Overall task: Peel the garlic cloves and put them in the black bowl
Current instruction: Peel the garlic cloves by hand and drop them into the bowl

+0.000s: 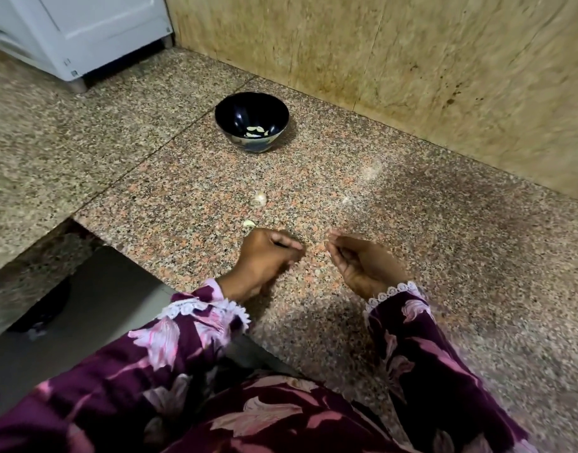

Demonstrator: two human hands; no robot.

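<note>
while both hands curl, garlic clove (pixel 249 223) lies just beyond left fingers (pixel 286 243).

We are looking down on a speckled granite worktop (pixel 363 204) that is meeting a mottled tan stone wall (pixel 412 53) along its far edge. A white appliance (pixel 78 31) is standing at the far left corner, and light is glaring softly off the worktop.
</note>
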